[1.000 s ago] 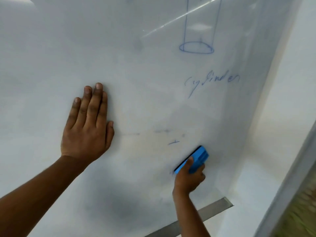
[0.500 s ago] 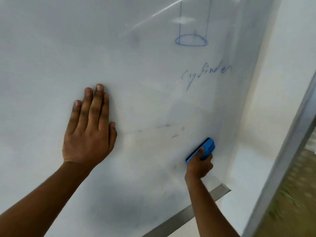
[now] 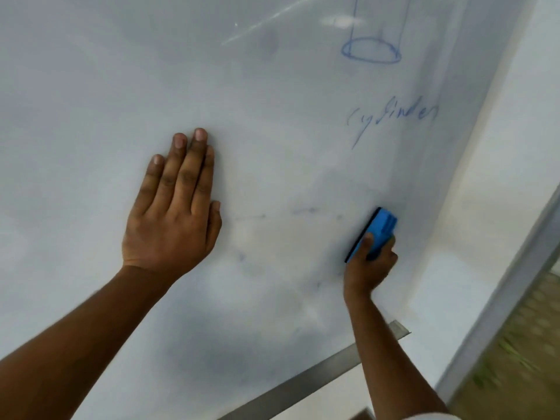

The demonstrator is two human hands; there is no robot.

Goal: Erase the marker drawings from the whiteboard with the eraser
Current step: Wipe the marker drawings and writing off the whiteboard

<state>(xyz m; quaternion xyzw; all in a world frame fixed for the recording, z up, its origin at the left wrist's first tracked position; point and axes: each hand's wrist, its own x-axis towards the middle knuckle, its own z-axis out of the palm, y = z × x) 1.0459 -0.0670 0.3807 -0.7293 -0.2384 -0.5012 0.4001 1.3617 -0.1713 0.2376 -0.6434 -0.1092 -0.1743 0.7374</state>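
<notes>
Down near the whiteboard's [image 3: 272, 101] lower right, the right hand [image 3: 368, 268] grips the blue eraser [image 3: 377, 230] by its sides, felt flat on the board, left hand [image 3: 172, 216] splayed flat bracing; looks light, rigid, easy to hold.

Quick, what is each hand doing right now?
Left hand: open, flat against the whiteboard, holding nothing.
Right hand: closed on the blue eraser, pressed to the board.
</notes>
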